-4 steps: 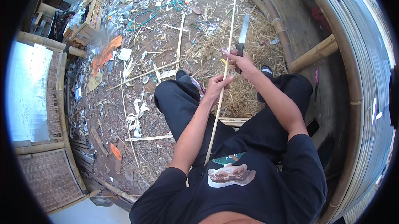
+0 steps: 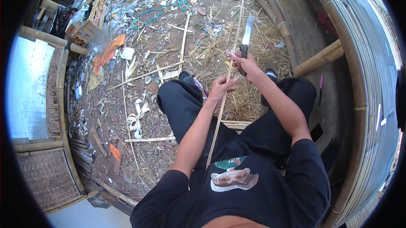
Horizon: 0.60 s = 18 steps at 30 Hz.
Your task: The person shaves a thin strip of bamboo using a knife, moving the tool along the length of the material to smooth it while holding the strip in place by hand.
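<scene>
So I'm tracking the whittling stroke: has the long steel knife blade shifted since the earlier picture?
No visible shift: the long steel knife blade sits at the same spot against the bamboo bench.

The bamboo strip (image 2: 223, 101) is pale tan. The knife (image 2: 245, 38) has a shiny silver blade and a dark handle. The trousers (image 2: 182, 105) are black, and the black shirt (image 2: 253, 190) bears a teal, brown and white print. The ground (image 2: 160, 50) is reddish brown, strewn with yellow straw (image 2: 249, 97), orange scraps (image 2: 108, 52), white shreds (image 2: 137, 116) and a green cord (image 2: 152, 16).
</scene>
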{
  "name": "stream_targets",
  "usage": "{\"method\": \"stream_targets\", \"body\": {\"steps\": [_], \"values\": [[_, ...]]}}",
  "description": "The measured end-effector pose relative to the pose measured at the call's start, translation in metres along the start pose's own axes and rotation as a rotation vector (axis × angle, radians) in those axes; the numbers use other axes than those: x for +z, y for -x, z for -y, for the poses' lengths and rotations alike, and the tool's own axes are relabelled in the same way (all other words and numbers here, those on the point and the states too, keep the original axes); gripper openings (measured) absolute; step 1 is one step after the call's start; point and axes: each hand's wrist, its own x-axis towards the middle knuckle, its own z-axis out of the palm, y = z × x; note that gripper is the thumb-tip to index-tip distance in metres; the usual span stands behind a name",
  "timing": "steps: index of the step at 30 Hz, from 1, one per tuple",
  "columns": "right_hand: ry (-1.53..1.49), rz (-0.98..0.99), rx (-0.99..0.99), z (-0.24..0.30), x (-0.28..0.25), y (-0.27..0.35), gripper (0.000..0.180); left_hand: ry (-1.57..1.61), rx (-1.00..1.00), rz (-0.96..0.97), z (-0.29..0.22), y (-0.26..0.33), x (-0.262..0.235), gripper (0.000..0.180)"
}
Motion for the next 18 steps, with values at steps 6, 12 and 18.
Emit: {"method": "stream_targets", "body": {"steps": [6,12,18], "values": [[-0.053,0.064,0.082,0.007,0.002,0.002,0.014,0.007,0.051,0.023,-0.003,0.002,-0.003,0.032],[-0.083,0.045,0.124,0.006,-0.003,0.005,0.017,0.004,0.061,0.062,-0.01,0.006,0.001,0.045],[0.121,-0.062,0.064,0.015,0.011,0.011,0.029,-0.241,0.133,0.022,-0.004,-0.009,-0.023,0.057]]}}
